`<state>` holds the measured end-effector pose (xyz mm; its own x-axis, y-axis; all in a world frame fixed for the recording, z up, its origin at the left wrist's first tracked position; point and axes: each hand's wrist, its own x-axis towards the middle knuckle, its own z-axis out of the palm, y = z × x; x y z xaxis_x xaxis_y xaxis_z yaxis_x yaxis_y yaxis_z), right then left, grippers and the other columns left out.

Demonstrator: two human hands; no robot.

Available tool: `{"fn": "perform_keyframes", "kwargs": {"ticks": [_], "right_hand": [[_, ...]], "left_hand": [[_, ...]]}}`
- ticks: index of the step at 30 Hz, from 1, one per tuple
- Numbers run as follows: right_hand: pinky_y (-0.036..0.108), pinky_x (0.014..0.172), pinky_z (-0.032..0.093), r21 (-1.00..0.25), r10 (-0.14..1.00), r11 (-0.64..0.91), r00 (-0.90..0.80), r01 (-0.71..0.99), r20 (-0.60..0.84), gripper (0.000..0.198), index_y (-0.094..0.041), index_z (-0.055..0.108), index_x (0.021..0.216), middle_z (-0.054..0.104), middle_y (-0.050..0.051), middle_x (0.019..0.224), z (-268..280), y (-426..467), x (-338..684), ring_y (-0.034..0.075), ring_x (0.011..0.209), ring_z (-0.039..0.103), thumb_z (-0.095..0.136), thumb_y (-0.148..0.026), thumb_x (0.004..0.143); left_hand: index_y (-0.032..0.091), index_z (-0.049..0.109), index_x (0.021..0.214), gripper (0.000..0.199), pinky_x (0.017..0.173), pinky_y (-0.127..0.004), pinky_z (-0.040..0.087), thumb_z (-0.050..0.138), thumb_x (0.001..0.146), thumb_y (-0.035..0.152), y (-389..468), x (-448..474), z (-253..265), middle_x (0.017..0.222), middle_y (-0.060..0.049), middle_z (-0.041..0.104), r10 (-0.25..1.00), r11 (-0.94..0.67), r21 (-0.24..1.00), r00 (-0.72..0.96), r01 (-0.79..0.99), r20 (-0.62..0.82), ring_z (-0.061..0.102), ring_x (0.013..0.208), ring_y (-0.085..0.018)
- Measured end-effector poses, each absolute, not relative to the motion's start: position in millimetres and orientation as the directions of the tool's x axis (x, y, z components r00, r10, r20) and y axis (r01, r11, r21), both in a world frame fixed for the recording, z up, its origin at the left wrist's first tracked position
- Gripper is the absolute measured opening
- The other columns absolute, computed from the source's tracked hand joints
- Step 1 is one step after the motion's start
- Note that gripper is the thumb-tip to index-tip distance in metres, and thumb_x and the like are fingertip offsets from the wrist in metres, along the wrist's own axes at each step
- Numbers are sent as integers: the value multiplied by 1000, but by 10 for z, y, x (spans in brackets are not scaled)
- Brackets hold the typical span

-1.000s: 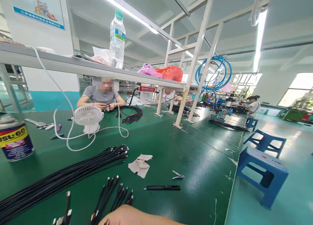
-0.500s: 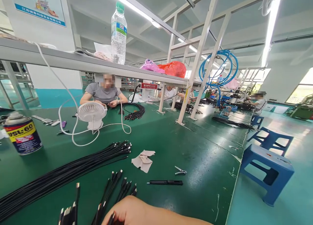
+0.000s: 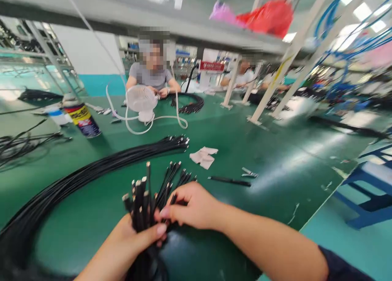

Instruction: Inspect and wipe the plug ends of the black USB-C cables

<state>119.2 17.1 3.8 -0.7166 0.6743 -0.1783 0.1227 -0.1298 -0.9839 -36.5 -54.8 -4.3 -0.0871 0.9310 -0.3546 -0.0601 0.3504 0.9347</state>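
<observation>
My left hand (image 3: 134,236) is wrapped round a bundle of black cables (image 3: 141,211), their metal-tipped plugs pointing up. Pinched in my right hand (image 3: 190,207), beside the bundle, is the end of one black cable (image 3: 173,198). The fingertips of both hands nearly meet. Just behind, more cable ends (image 3: 174,171) fan out above the green table. A long curved bundle of black cables (image 3: 107,162) lies on the table to the left, its plugs toward the middle.
On the table (image 3: 275,158) are a crumpled cloth scrap (image 3: 204,156), a black pen-like tool (image 3: 231,181), nail clippers (image 3: 249,173), a white fan (image 3: 142,99) and a spray can (image 3: 82,117). A person (image 3: 151,73) sits opposite. Blue stools (image 3: 367,191) stand at the right.
The view has tilted down and turned left. My left hand, out of sight before, now shows round the bundle. My right hand still holds a cable end.
</observation>
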Motion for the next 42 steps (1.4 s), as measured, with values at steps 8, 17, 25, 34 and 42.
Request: {"fn": "perform_keyframes", "kwargs": {"ticks": [8,17,25,34,42], "right_hand": [[20,45,40,-990,735,-76,-664,119,-136,27,-14,69,67,60,-2,57,5,156,1220,6,46,48,72,-39,78],[19,42,36,-980,748,-159,-634,116,-196,28,-16,67,61,59,-3,52,-14,135,1173,5,41,44,72,-38,77],[22,43,37,-980,743,-169,-640,104,-196,41,-17,63,56,61,-1,50,39,108,1156,7,42,47,74,-53,73],[21,45,41,-978,749,-188,-632,90,-202,41,-16,65,61,63,0,53,-14,108,1165,10,49,56,76,-55,69],[26,54,50,-966,700,-257,-687,16,-198,43,-17,62,65,64,-3,55,24,136,1170,13,54,63,82,-55,62]], "left_hand": [[15,68,71,26,57,-23,46,85,60,31,-508,-394,-25,62,1,63,899,438,891,56,-121,-434,54,58,-12],[16,67,71,22,57,-22,47,82,67,31,-508,-398,-69,66,1,63,916,400,909,88,-118,-392,55,61,-12],[15,65,67,22,59,-24,47,79,71,31,-519,-413,-74,62,0,62,926,368,928,107,-58,-361,54,59,-12],[14,70,75,21,59,-24,46,78,74,34,-531,-415,-84,65,-1,64,918,386,917,145,-104,-370,56,62,-12],[14,67,68,25,59,-23,43,81,71,36,-521,-434,-116,61,0,61,923,377,919,126,-113,-363,53,60,-12]]}}
